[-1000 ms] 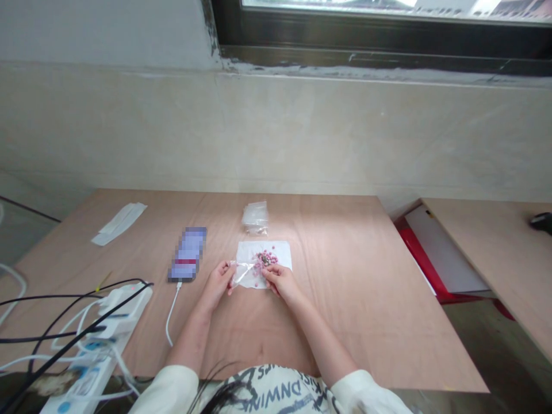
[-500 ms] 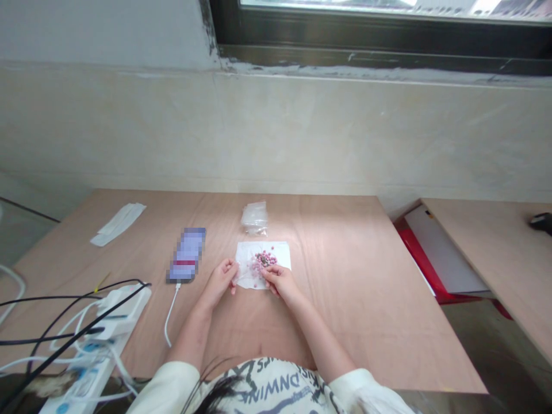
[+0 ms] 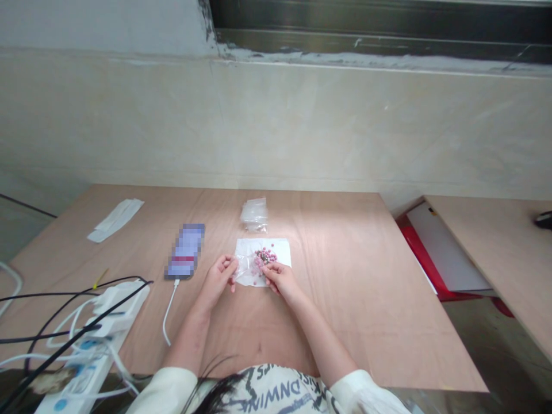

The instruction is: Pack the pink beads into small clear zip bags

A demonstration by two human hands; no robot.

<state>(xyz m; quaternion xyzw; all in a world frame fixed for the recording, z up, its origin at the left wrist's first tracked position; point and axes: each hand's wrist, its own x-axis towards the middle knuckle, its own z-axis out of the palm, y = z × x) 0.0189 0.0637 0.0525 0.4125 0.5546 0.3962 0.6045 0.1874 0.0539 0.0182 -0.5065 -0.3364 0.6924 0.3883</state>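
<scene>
A white sheet of paper (image 3: 282, 247) lies on the table, bearing a small heap of pink round-headed pieces (image 3: 264, 256), too small to name surely. Over its left part is a clear plastic bag (image 3: 245, 263). My left hand (image 3: 221, 273) is closed, pinching the bag's left edge between thumb and fingers. At the lower right of the heap, my right hand (image 3: 279, 277) has its thumb and fingertips pressed together. What those fingertips hold is too small to make out.
Behind the paper lie clear plastic bags (image 3: 254, 215). To the left are a phone (image 3: 185, 252) on a white cable, a white strip (image 3: 115, 220), and a power strip (image 3: 110, 316) with tangled cords. A red-edged folder (image 3: 444, 253) sits below the right-hand table.
The camera view has tilted slightly downward. Both hands stay almost where they were, at the bag and the pink heap.
</scene>
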